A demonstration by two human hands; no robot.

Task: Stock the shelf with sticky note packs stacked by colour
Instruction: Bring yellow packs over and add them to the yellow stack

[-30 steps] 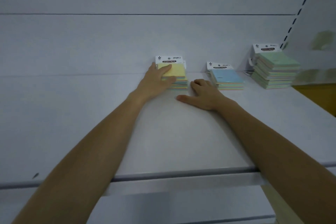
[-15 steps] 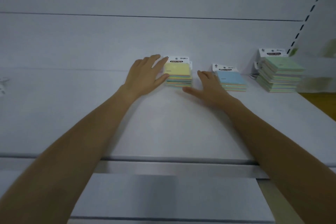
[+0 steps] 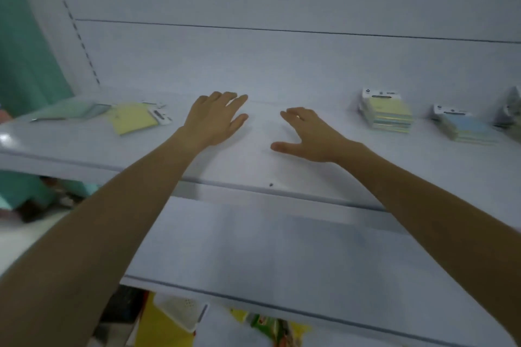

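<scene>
On the shelf (image 3: 282, 169), both hands have come away from the yellow stack (image 3: 387, 114): a second back the left hand (image 3: 217, 118) is flat on its top pack with the right hand (image 3: 307, 135) just beside, and now both sit over bare board well to the left of it. The view has swung left too, bringing in a loose yellow pack (image 3: 134, 120) and a loose green pack (image 3: 70, 111) lying flat near the shelf's left end. My reading is that the last yellow pack is set down and the hands are travelling toward the loose ones, the yellow being nearer. The yellow stack stands by the back wall at the right, the blue stack (image 3: 465, 128) beyond it, and a third pile at the right edge is too blurred to name. Both arms reach straight forward, palms down, fingers straight and slightly spread, holding nothing; the right thumb sticks out toward the left hand. Whether the palms touch the board I cannot tell
</scene>
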